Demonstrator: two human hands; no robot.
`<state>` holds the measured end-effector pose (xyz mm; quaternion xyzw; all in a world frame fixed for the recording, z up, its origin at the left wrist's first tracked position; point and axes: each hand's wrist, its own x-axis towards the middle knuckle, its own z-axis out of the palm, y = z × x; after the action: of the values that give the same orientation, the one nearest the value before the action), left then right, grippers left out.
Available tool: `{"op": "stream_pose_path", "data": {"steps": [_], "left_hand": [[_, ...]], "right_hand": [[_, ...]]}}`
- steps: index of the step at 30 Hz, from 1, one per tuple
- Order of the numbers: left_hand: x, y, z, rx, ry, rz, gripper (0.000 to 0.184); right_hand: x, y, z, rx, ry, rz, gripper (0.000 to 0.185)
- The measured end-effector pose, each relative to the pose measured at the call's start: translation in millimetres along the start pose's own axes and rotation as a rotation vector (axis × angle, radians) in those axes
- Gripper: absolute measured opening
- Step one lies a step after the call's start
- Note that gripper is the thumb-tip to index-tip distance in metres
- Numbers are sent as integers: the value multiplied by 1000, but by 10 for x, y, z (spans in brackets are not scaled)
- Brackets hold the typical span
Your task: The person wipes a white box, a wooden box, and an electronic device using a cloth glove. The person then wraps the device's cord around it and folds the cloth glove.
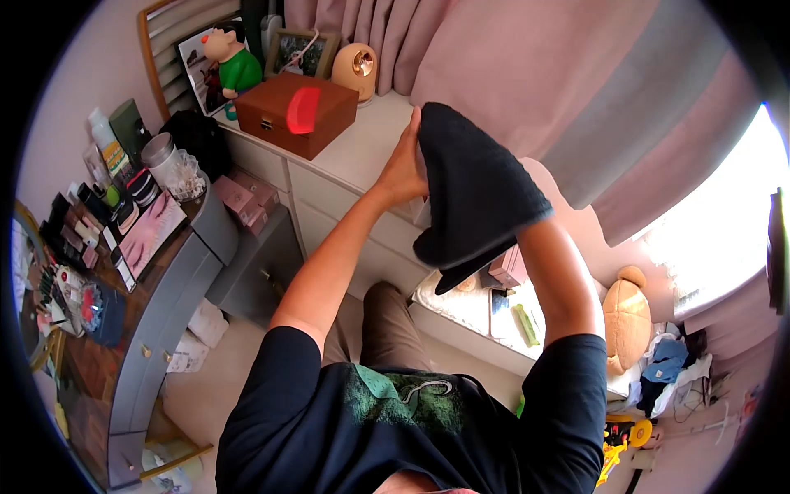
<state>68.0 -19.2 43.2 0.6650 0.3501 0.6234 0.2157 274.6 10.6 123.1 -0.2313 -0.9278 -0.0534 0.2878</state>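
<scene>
A black cloth piece (477, 185), soft and folded with a thick edge, is held up in front of me above the low white furniture. It may be a hat or a garment; I cannot tell which. My left hand (403, 169) grips its left edge, with part of the fingers behind the fabric. My right forearm (559, 272) runs up to the cloth's lower right edge, and the fabric covers my right hand completely. The cloth's lower flap hangs down between my two arms.
A brown box (296, 115) with a red piece on it stands on the white dresser (346, 165), near a green-shirted figurine (239, 70). At left is a grey vanity (164, 321) crowded with cosmetics. Clothes (666, 362) and a tan plush (627, 321) lie at right.
</scene>
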Motion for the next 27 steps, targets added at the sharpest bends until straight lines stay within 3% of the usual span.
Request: {"op": "stream_pose_path", "data": {"steps": [2,5,9,15,20,24,27], "left_hand": [[-9,40,-9,7,-32,-139,129],[-31,226,-51,64,-51,-165,127],[-28,168,-20,237,-52,-70,125],[-5,-15,39,147,-33,15,121],[-87,-268,155,-62,6,-45,116],[-95,-97,214,-20,53,63,112],[-217,147,268,-205,88,17,109]], "right_hand": [[-227,-10,-75,46,10,47,56],[-394,1,-80,102,38,107,57],[-294,56,-9,149,81,136,60],[-147,91,133,213,141,169,63],[-223,23,220,280,196,210,66],[-356,-79,271,340,244,240,68],[-531,-261,342,405,276,265,69]]}}
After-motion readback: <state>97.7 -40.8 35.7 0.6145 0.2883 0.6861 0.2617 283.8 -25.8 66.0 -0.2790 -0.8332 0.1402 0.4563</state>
